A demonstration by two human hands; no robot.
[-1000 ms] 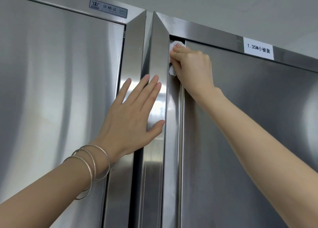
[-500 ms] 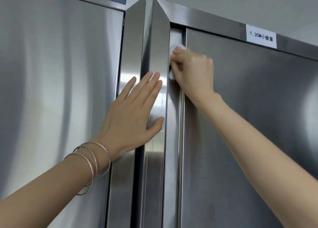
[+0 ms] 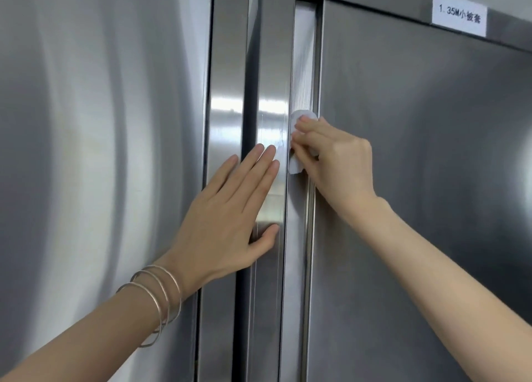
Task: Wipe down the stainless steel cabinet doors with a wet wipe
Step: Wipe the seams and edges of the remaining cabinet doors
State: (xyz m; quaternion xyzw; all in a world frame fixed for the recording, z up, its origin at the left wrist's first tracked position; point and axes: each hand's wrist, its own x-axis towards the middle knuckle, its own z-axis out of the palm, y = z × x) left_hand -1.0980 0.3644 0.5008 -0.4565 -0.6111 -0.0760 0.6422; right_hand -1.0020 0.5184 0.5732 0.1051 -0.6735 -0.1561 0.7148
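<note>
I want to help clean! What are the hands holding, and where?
The right hand grips a small white wet wipe across its middle, both ends poking out. The flat left hand holds nothing.

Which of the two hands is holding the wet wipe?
The right hand, which grips the white wet wipe. The left hand, with bangles at the wrist, lies flat on the steel frame, holding nothing.

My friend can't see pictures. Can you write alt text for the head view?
A right hand holds a white wet wipe against the steel strip beside the right cabinet door. The left hand, wearing bangles, rests flat on the frame.
</note>
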